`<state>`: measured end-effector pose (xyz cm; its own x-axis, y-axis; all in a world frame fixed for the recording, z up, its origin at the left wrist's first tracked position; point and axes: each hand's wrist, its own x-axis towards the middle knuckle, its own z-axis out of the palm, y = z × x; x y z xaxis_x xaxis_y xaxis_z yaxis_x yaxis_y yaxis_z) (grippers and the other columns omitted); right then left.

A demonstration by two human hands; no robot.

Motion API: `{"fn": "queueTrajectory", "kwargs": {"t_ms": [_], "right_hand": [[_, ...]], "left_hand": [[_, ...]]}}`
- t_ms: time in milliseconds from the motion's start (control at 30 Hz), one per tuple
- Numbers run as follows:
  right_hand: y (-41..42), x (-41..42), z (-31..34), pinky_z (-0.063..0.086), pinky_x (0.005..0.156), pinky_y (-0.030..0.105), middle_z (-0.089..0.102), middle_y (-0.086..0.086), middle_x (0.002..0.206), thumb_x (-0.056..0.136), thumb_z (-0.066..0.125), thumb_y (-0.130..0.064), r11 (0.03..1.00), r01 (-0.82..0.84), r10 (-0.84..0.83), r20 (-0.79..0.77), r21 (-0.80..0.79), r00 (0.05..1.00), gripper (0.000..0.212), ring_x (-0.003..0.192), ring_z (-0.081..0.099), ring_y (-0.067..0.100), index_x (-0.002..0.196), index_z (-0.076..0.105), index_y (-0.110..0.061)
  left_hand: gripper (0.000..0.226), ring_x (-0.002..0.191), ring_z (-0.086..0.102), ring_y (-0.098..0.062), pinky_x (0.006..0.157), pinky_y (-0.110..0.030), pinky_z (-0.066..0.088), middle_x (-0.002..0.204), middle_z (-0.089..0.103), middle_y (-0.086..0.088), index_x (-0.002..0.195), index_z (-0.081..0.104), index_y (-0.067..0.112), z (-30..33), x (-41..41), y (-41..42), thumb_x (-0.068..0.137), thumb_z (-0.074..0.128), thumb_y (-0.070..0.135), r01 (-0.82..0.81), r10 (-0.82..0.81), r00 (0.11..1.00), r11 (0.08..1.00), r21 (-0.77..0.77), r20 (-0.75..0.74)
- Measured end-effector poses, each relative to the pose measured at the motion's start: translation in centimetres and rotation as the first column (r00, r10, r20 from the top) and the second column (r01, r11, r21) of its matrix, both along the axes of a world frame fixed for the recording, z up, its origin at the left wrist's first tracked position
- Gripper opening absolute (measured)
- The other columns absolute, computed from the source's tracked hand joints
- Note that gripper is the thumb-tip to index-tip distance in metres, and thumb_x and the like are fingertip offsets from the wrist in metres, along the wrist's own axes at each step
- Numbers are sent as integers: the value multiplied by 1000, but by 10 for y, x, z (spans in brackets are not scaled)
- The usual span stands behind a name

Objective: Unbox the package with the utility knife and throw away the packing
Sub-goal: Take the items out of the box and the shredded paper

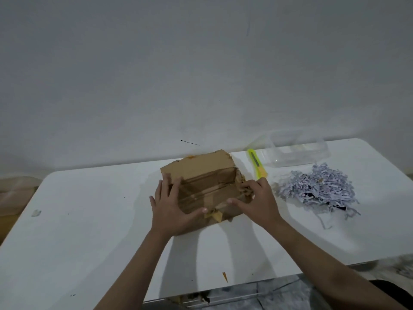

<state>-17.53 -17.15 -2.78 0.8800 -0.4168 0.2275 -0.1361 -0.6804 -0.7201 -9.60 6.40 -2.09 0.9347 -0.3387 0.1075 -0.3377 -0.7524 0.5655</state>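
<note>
Both hands on the taped cardboard box (202,186): left hand (173,206) flat with fingers straight, right hand (257,201) fingers curled over its torn edge. Could slide toward the utility knife (257,164) or scatter the shredded paper (319,186).

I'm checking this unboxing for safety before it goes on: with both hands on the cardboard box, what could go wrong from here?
1. The yellow utility knife lies just beyond the right hand; whether its blade is out cannot be told, so a blind reach may nick fingers.
2. The loose pile of shredded white paper packing sits beside the taped brown cardboard box; swinging the box could scatter it.
3. The left hand presses flat, so the box may slip.
</note>
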Motion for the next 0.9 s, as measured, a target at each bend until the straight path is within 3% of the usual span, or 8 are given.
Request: {"fn": "queueTrajectory", "kwargs": {"t_ms": [100,200,333,433,533,633,733,900], "right_hand": [[0,0,0,44,71,10,45,-3,99,54,84,-53,997,-32,31,11,75,999,58,87,55,7,99,62,-23],[-3,-3,0,46,70,14,44,-6,101,57,82,-52,993,-41,37,33,114,999,54,89,54,3,101,58,-30],[-18,-15,-3,43,70,14,45,-11,105,66,79,-46,987,-56,44,86,149,995,43,91,53,-1,102,57,-37],[-41,-24,3,43,73,10,51,-4,106,76,75,-35,996,-57,46,146,72,988,34,90,57,7,105,60,-26],[-80,-39,16,46,78,22,58,6,96,81,71,-16,995,2,22,251,-95,968,20,87,56,13,99,63,-11],[-132,-60,26,47,78,32,64,11,92,81,66,-6,966,87,-13,294,-243,956,13,88,59,26,95,66,-6],[-184,-79,25,47,77,37,67,11,93,82,64,-3,954,144,-90,209,-264,974,14,88,60,32,94,68,-8],[-235,-93,3,46,84,39,64,5,106,79,62,-8,974,-59,42,-82,-219,996,25,99,55,31,103,68,-15]], "left_hand": [[123,147,2,-27,110,-69,6,161,-1,2,146,22,37,2,12,5,41,50,94,33,-34,999,996,81,21],[124,147,-3,-25,105,-72,-5,160,2,7,146,21,39,7,15,4,38,49,93,46,-55,996,989,138,64],[117,147,-1,-19,106,-69,-6,159,9,9,144,26,41,20,2,-21,42,54,92,91,-97,990,994,59,98],[94,145,15,-23,114,-55,11,155,26,5,135,43,33,33,-12,-62,56,52,84,140,-124,973,987,-74,193],[79,137,31,-22,113,-44,26,146,41,0,127,54,22,40,-28,-120,67,57,72,227,-172,950,954,-197,261],[66,131,38,-13,109,-20,24,141,47,4,126,55,21,38,-53,-184,74,64,61,314,-239,937,898,-309,256],[52,124,46,-13,107,-19,29,137,52,2,123,59,19,28,-75,-242,81,61,50,410,-335,903,857,-312,268],[38,127,47,-16,107,-37,37,137,54,-1,128,58,23,-4,-98,-314,91,56,30,501,-461,861,840,-207,214]]}}
